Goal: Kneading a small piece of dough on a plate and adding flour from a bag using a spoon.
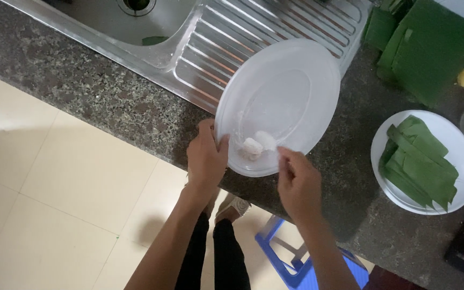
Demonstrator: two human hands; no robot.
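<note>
My left hand (pixel 206 158) grips the near rim of a translucent white plastic bowl (pixel 296 75), tilted up toward me over the dark granite counter (pixel 108 102). A small lump of white sticky food (pixel 258 144) lies at the bowl's lower edge. My right hand (pixel 298 182) is at the bowl's lower rim beside the lump, fingers pinched together; whether they hold any of the food is not visible.
A steel sink (pixel 103 21) with ribbed drainboard (pixel 243 37) lies behind the bowl. A white plate (pixel 460 156) of folded green leaf strips (pixel 417 161) sits at right, more green leaves (pixel 425 48) behind it. A blue stool (pixel 302 268) stands on the cream tile floor.
</note>
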